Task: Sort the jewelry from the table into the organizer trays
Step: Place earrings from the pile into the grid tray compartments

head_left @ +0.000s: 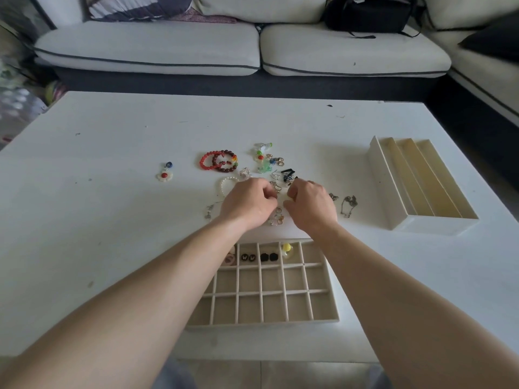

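Loose jewelry lies in the middle of the white table (pixel 112 220): red bead bracelets (pixel 219 161), a pearl bracelet (pixel 226 183), green and white charms (pixel 262 160), small earrings (pixel 276 219) and a thin chain (pixel 348 204). My left hand (pixel 248 204) and my right hand (pixel 310 203) hover side by side over the pile, fingers curled, with a small pale piece pinched between their fingertips; what it is I cannot make out. A beige grid tray (pixel 264 293) sits just in front of my arms, its back row holding black studs (pixel 268 257) and a yellow piece (pixel 287 248).
A long-slotted beige tray (pixel 421 186) stands at the right of the table. A single flower pendant (pixel 165 174) lies apart at the left. A white sofa (pixel 241 49) with a black bag (pixel 368 14) runs behind the table's far edge.
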`<state>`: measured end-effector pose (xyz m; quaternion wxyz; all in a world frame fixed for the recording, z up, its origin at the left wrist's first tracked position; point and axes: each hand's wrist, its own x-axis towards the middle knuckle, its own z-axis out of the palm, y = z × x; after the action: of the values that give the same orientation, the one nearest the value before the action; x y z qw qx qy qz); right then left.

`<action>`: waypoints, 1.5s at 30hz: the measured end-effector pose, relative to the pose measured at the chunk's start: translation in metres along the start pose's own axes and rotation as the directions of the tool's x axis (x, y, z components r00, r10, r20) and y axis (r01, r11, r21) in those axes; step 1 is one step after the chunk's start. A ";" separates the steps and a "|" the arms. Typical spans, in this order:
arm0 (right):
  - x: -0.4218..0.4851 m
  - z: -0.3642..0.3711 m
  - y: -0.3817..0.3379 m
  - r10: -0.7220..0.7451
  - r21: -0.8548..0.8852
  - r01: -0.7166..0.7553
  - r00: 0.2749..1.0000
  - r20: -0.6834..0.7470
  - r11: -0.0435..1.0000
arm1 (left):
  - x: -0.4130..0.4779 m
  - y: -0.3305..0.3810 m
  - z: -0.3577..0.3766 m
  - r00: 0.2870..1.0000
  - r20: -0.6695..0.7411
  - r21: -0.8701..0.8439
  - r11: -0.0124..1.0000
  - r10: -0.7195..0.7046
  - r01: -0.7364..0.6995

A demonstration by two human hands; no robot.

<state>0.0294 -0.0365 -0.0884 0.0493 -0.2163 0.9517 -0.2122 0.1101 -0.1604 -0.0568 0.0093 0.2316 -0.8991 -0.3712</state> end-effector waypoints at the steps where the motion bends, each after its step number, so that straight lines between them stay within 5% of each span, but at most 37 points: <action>1: -0.001 -0.001 0.000 0.001 -0.005 -0.001 1.000 -0.006 1.000 | 0.000 0.000 0.000 1.000 0.000 0.002 1.000 0.001 -0.001; 9: -0.004 -0.017 0.005 -0.001 0.266 0.010 0.999 -0.035 0.964 | 0.000 0.002 0.003 0.999 -0.036 -0.021 1.000 0.018 -0.018; 14: -0.015 -0.040 -0.003 -0.026 0.491 0.020 1.000 0.006 0.871 | 0.002 0.008 0.001 0.998 -0.062 -0.222 0.974 0.030 -0.043; 22: -0.033 -0.053 0.001 -0.056 0.615 0.018 0.998 0.042 0.789 | -0.007 0.014 0.000 0.991 0.123 -0.677 0.724 -0.059 0.128; 28: -0.039 -0.062 0.002 -0.014 0.594 -0.068 0.991 0.133 0.801 | -0.011 0.015 -0.003 0.987 0.149 -0.777 0.611 -0.055 0.151; 36: -0.046 -0.070 -0.004 -0.053 0.690 -0.139 0.967 0.250 0.710 | -0.030 0.022 -0.012 0.981 0.190 -0.756 0.630 -0.044 0.175; 41: -0.049 -0.071 0.000 -0.124 0.636 -0.068 0.959 0.253 0.769 | -0.037 0.017 -0.016 0.982 0.184 -0.670 0.727 -0.031 0.149; 45: -0.049 -0.079 0.009 -0.165 0.589 -0.113 0.903 0.398 0.801 | -0.043 0.015 -0.016 0.972 0.234 -0.551 0.821 -0.019 0.149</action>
<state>0.0556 0.0223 -0.0204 0.3203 -0.2441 0.7975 -0.4492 0.1455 -0.1440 -0.0285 -0.0379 0.2158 -0.7334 -0.6435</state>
